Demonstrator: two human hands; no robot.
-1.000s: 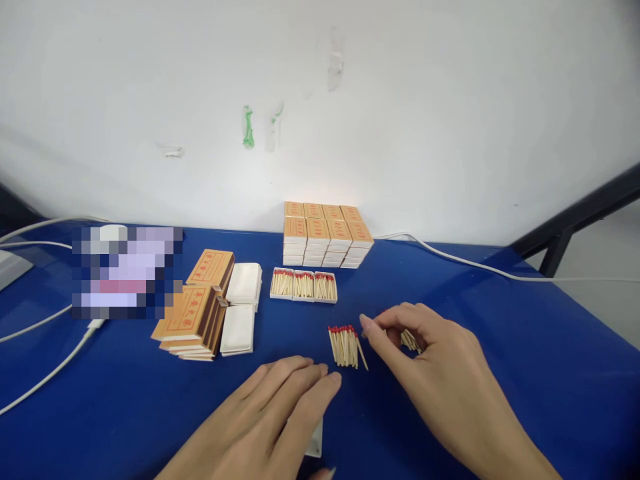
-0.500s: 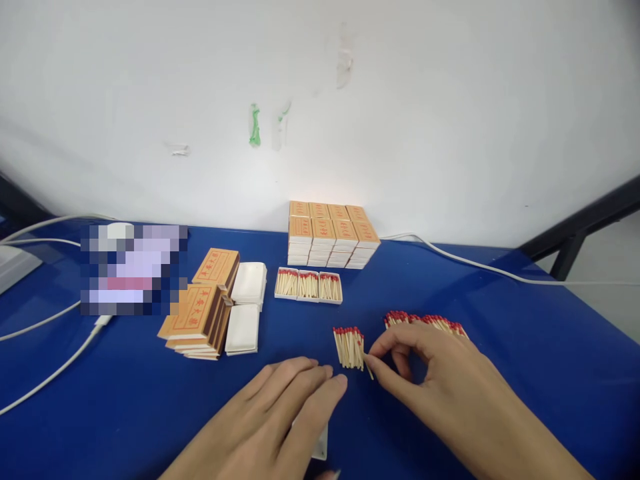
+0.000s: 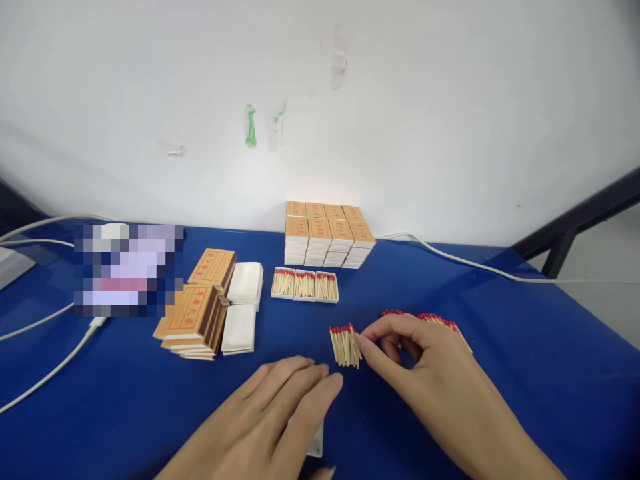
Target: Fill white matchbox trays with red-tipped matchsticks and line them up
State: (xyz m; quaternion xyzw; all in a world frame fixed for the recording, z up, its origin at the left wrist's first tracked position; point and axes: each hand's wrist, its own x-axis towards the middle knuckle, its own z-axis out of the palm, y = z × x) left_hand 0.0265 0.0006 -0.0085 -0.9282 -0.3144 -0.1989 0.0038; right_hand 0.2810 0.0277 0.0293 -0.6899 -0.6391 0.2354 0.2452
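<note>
My right hand (image 3: 425, 373) pinches a match with thumb and index finger at the right side of a small row of red-tipped matches (image 3: 343, 347). My left hand (image 3: 280, 413) is curved over a white matchbox tray (image 3: 315, 441), its thumb on the near side; most of the tray is hidden beneath the hand. Behind my right hand lies a larger spread of matches (image 3: 440, 321), partly covered by the fingers. Farther back, three trays filled with matches (image 3: 305, 297) stand side by side.
A block of stacked matchboxes (image 3: 330, 230) stands against the wall. To the left are matchbox sleeves (image 3: 193, 310) beside white trays (image 3: 239, 328). A pixelated item (image 3: 133, 267) lies at far left, with white cables (image 3: 50, 383) around it. Another cable (image 3: 465, 269) runs along the right.
My right thumb and index finger have moved up along the right edge of the small match row, with the pinched match drawn in against it. My left hand stays over the tray.
</note>
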